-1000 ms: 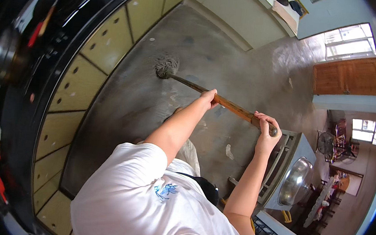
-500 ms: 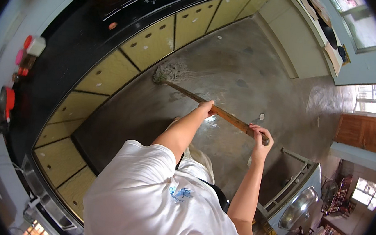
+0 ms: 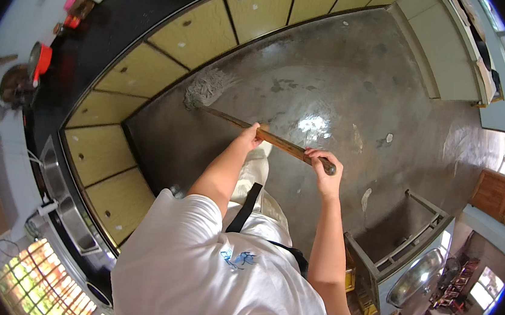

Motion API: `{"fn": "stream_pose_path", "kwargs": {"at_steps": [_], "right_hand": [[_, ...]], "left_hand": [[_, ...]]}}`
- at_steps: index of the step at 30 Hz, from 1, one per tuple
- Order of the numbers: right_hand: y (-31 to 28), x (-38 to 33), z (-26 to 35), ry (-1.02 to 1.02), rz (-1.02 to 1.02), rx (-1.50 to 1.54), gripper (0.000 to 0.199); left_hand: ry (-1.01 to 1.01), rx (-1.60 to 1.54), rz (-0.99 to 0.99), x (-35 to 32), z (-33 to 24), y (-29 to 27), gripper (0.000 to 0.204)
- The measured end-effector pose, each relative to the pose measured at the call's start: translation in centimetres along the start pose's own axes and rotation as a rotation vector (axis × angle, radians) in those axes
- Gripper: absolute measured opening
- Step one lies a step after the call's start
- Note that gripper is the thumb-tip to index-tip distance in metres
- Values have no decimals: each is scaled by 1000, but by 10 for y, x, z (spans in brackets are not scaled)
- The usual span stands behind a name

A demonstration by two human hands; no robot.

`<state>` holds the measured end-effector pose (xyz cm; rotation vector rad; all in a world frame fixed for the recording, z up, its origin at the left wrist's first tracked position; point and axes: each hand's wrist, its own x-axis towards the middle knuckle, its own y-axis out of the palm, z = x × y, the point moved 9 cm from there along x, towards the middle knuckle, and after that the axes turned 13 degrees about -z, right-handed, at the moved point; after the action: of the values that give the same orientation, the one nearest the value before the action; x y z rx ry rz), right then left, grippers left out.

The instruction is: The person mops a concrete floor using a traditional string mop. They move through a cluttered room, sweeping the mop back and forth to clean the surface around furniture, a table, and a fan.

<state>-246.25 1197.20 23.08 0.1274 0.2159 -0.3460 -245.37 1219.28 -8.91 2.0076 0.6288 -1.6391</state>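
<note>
A mop [image 3: 232, 119] with a wooden handle slants across the view from upper left to lower right. Its grey string head [image 3: 206, 88] lies on the wet floor beside the foot of the yellow cabinets. My left hand [image 3: 251, 135] is wrapped round the middle of the handle. Close to the handle's rounded top end, my right hand [image 3: 325, 167] grips it with bent fingers. Both arms reach forward from white sleeves.
Yellow cabinets [image 3: 201, 31] under a black countertop [image 3: 103, 40] curve along the left. A metal sink [image 3: 76, 222] is set at lower left. To my right stands a table [image 3: 401, 251] bearing an oval metal tray [image 3: 416, 279]. Pale cabinets [image 3: 457, 56] line the far right.
The mop, its head and both hands now sit further left in view. The whole room has shifted and turned, with more of the sink and a barred window showing at lower left.
</note>
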Motion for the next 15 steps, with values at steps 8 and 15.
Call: {"fn": "stream_pose_path", "kwargs": {"at_steps": [8, 15], "right_hand": [[86, -66, -29, 50, 276, -66, 7], [181, -106, -56, 113, 535, -100, 7]], "left_hand": [[49, -160, -95, -16, 0, -142, 26], [35, -473, -181, -20, 7, -261, 22]]}}
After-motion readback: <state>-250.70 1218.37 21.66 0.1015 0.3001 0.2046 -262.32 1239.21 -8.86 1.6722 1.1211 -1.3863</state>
